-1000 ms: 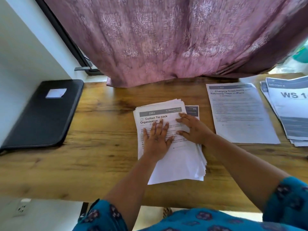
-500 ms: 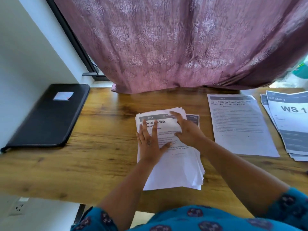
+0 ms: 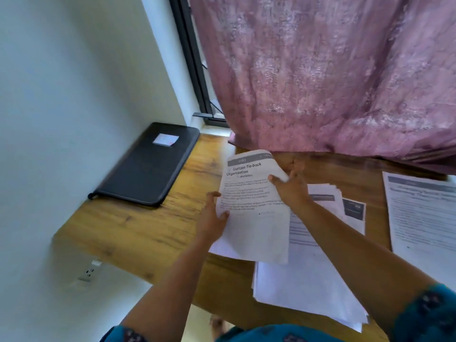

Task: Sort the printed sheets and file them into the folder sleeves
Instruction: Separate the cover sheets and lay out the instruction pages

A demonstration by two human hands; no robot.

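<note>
Above wooden desk (image 3: 138, 225), hands (image 3: 251, 206) flank lifted sheet (image 3: 251, 193).

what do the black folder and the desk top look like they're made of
Black folder: looks like matte faux leather or plastic, going by its soft sheen and rounded, piped edge; which one is unclear. Desk top: wood or wood-look laminate with a satin finish, showing brown grain and knots.

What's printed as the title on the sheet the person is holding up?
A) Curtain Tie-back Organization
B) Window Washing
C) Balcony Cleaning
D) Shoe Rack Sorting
A: the sheet, held by the left hand and right hand above the stack, reads "Curtain Tie-back Organization" at its top.
</note>
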